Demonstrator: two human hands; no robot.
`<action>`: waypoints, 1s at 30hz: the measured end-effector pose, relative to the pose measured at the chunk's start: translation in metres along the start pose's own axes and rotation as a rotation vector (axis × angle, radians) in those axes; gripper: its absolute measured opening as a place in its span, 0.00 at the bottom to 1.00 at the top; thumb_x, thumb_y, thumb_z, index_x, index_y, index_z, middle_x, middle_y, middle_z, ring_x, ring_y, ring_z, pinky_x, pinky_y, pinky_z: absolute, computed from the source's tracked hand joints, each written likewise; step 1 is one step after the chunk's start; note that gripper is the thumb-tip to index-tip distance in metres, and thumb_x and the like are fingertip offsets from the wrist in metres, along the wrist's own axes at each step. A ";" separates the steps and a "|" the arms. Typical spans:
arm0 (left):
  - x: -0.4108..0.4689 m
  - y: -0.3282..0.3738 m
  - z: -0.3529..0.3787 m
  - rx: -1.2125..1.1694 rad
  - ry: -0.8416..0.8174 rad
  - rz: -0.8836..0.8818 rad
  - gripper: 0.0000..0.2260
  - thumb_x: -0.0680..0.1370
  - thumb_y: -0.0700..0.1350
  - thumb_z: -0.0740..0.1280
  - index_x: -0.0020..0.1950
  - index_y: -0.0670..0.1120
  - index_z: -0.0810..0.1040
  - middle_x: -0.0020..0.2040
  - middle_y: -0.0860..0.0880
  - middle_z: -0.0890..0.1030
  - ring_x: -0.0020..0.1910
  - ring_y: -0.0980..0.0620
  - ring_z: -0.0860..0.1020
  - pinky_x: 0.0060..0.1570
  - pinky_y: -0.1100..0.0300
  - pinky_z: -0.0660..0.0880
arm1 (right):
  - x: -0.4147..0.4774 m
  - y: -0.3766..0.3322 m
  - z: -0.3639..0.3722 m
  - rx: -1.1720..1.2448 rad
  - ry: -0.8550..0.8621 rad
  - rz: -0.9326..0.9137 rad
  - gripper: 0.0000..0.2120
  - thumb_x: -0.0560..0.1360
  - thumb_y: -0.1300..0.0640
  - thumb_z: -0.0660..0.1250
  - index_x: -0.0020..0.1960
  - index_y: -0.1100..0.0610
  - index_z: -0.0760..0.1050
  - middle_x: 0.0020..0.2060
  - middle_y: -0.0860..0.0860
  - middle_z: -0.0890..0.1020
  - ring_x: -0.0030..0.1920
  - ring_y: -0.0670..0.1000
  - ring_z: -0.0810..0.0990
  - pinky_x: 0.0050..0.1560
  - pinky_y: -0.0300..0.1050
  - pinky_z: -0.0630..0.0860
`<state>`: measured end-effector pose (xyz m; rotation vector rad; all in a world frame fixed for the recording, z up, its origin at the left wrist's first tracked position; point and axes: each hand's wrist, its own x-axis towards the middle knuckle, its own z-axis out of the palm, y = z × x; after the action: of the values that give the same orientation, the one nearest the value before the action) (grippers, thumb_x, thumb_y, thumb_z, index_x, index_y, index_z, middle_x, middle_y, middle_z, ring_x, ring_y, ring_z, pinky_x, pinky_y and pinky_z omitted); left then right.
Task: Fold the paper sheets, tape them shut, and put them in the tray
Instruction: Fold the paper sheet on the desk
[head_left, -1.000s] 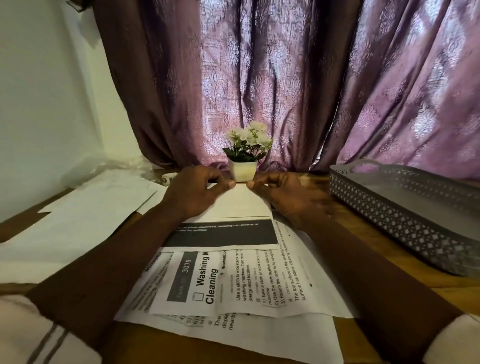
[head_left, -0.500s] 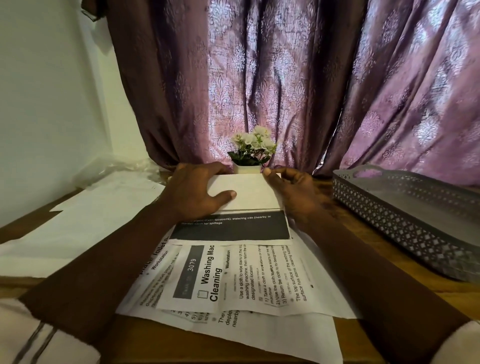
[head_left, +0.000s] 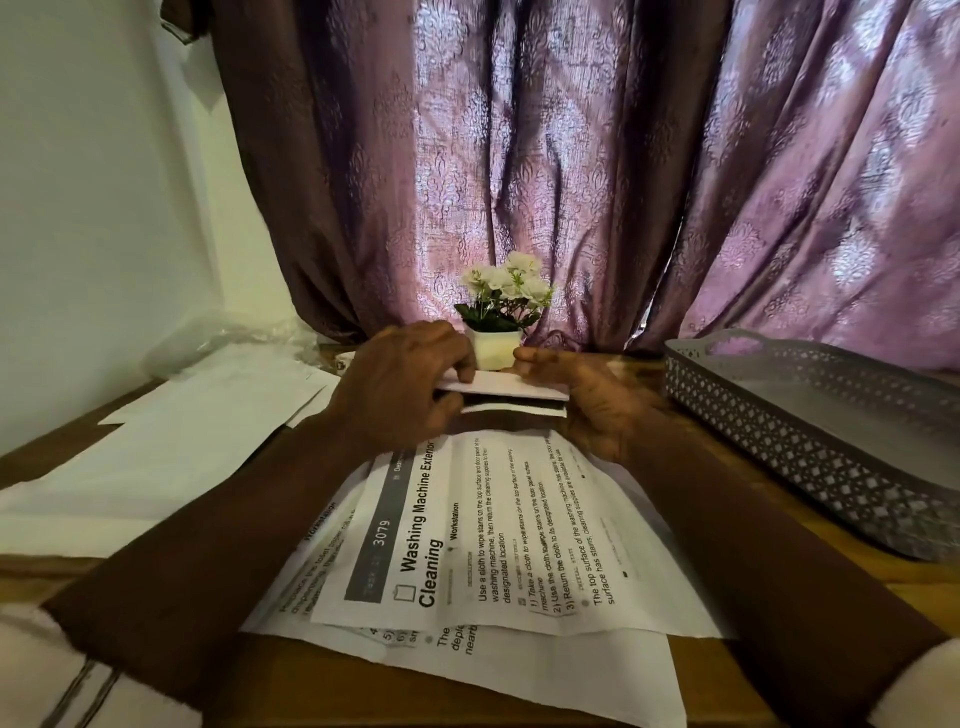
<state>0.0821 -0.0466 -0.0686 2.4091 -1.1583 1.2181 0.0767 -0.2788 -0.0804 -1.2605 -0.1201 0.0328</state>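
Blank white sheets (head_left: 208, 415) lie spread on the left part of the desk (head_left: 924, 577). Just right of them, the left hand (head_left: 400, 384) curls its fingers (head_left: 457, 364) over the left end of the folded paper sheet (head_left: 506, 388), grasping it. The sheet is held slightly above the desk, in front of a small white flower pot (head_left: 496, 349). Nearer the person, a loose stack of printed sheets (head_left: 493, 545) rests on the desk between the 2 forearms. The right hand (head_left: 587, 395) grips the right end of the folded sheet, thumb on top. The grey perforated tray (head_left: 779, 415) stands apart at the far right.
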 end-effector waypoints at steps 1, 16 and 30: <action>0.000 0.001 0.002 -0.007 -0.047 0.005 0.10 0.70 0.55 0.70 0.48 0.53 0.77 0.47 0.55 0.77 0.49 0.49 0.77 0.48 0.50 0.74 | 0.002 0.001 -0.001 -0.024 0.009 0.002 0.22 0.76 0.72 0.69 0.69 0.65 0.76 0.60 0.64 0.84 0.50 0.59 0.87 0.43 0.52 0.86; -0.006 -0.001 0.031 -0.059 -0.161 -0.414 0.22 0.78 0.67 0.59 0.45 0.50 0.82 0.34 0.52 0.80 0.37 0.50 0.80 0.37 0.56 0.75 | 0.008 0.022 0.010 -1.056 0.155 -0.510 0.17 0.78 0.39 0.68 0.47 0.51 0.86 0.42 0.48 0.88 0.45 0.52 0.85 0.50 0.53 0.81; -0.022 -0.030 0.026 -0.048 -0.279 -0.365 0.24 0.76 0.61 0.60 0.27 0.46 0.66 0.26 0.49 0.69 0.28 0.49 0.70 0.32 0.56 0.61 | -0.019 0.009 0.023 -1.282 0.390 -0.558 0.13 0.78 0.44 0.67 0.43 0.52 0.79 0.38 0.50 0.84 0.42 0.56 0.82 0.41 0.48 0.73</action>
<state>0.1113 -0.0272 -0.0976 2.6592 -0.7466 0.7546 0.0553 -0.2565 -0.0833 -2.4277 -0.1549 -0.8946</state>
